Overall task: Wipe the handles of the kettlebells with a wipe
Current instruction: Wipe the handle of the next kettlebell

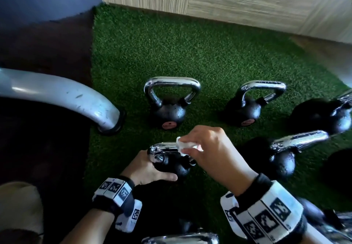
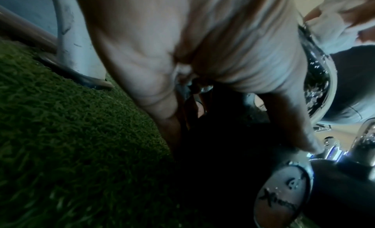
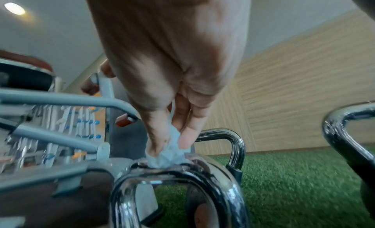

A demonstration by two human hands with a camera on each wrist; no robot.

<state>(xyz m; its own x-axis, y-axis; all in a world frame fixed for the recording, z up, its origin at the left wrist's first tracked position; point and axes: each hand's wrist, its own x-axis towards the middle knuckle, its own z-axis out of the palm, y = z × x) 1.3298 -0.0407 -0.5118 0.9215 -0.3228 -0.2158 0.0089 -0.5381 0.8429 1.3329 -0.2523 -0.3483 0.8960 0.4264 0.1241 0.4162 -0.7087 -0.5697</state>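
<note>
A small black kettlebell (image 1: pixel 174 167) with a chrome handle (image 1: pixel 163 147) stands on green turf, low in the head view. My left hand (image 1: pixel 152 169) grips its black body, thumb along the near side. My right hand (image 1: pixel 207 148) pinches a crumpled white wipe (image 1: pixel 185 145) and presses it onto the top of the handle. In the right wrist view the wipe (image 3: pixel 168 156) sits bunched between thumb and fingers on the chrome handle (image 3: pixel 182 173). The left wrist view shows my left hand (image 2: pixel 202 55) over the dark body, with the handle (image 2: pixel 316 71) to the right.
Several more chrome-handled kettlebells stand around on the turf (image 1: pixel 190 53): one behind (image 1: pixel 171 101), one back right (image 1: pixel 249 103), one to the right (image 1: pixel 285 154). A grey machine leg (image 1: pixel 66 97) ends at the turf's left edge. A wood-panel wall (image 1: pixel 247 2) bounds the back.
</note>
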